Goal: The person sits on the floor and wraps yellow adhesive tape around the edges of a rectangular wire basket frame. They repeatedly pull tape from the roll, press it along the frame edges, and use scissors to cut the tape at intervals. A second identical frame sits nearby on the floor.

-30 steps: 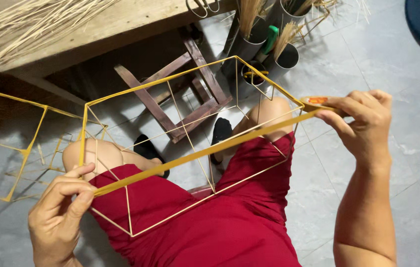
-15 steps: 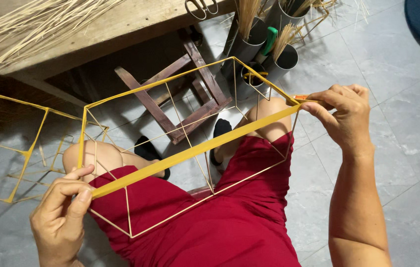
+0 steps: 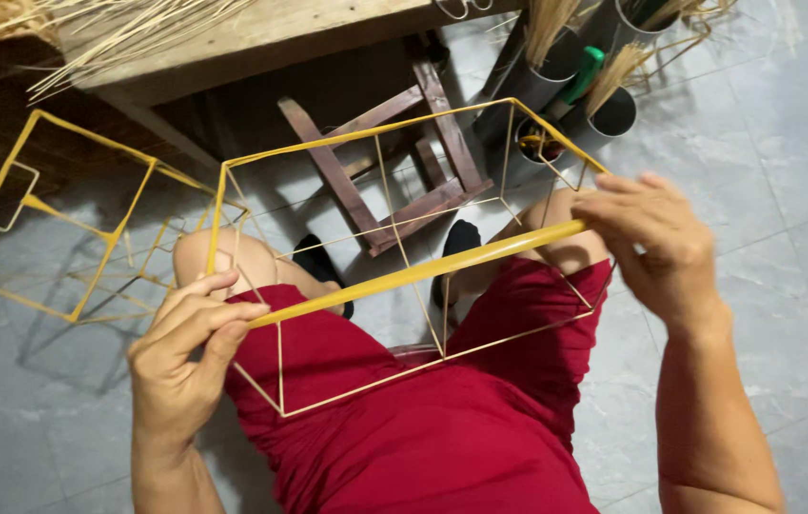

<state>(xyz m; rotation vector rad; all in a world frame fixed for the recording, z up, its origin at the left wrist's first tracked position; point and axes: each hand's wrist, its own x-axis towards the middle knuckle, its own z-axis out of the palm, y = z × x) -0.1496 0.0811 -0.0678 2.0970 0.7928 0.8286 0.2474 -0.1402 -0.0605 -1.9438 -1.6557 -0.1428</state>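
We hold the box-shaped wire frame [image 3: 394, 257] over our lap, left hand [image 3: 185, 357] pinching one end of the near yellow-wrapped bar [image 3: 418, 271], right hand [image 3: 656, 238] clamped on the other. Top rails look wrapped; thin inner wires remain bare.

craft workshop | reed bundles [image 3: 118, 29] on workbench [image 3: 271, 38] (tiled floor [image 3: 785, 143])

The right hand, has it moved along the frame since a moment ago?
Yes. The right hand slid leftward, toward the wooden stool, along the yellow strip.
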